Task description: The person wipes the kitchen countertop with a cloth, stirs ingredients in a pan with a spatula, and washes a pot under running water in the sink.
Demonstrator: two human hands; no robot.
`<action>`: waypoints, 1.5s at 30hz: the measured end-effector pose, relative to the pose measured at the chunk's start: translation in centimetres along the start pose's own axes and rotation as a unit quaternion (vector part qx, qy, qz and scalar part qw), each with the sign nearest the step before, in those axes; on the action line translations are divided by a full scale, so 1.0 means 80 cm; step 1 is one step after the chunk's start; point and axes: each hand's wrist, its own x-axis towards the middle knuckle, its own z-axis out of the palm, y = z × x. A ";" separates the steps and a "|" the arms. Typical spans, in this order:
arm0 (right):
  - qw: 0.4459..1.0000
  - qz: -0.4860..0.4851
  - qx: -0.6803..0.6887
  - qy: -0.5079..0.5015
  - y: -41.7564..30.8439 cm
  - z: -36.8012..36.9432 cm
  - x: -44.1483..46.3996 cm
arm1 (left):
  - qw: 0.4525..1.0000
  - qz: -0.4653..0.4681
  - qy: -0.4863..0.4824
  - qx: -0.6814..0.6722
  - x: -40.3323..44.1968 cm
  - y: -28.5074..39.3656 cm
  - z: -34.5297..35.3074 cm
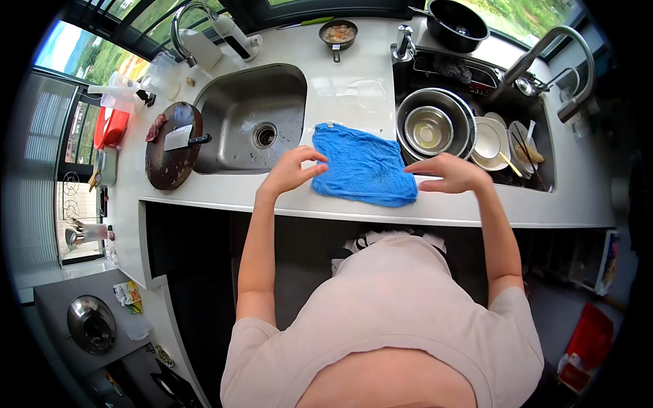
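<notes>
A blue cloth [360, 166] lies spread and wrinkled on the white counter between the two sinks. My left hand [294, 171] hovers at the cloth's left edge, thumb and fingers apart. On the opposite side, my right hand [450, 173] is beside the cloth's right edge with its fingers stretched out and apart from the thumb. Neither hand grips the fabric; whether a fingertip touches it I cannot tell.
Left of me is a steel sink [231, 160], then a round cutting board [166, 160] bearing a cleaver [180, 138] and meat [156, 128]. The right sink holds steel bowls [428, 130] and dishes [490, 141]. A small pan [338, 34] stands at the back.
</notes>
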 end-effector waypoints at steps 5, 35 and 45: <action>0.932 -0.172 -0.293 0.130 0.018 0.119 0.135 | 0.976 -0.079 0.121 -0.163 0.117 -0.032 0.018; 0.809 0.132 -0.345 0.458 0.236 -0.247 0.487 | 0.833 -0.257 0.226 -0.434 0.306 -0.112 -0.071; 0.863 -0.103 -0.357 0.344 0.125 -0.171 0.599 | 0.799 -0.314 0.291 -0.423 0.181 -0.105 -0.102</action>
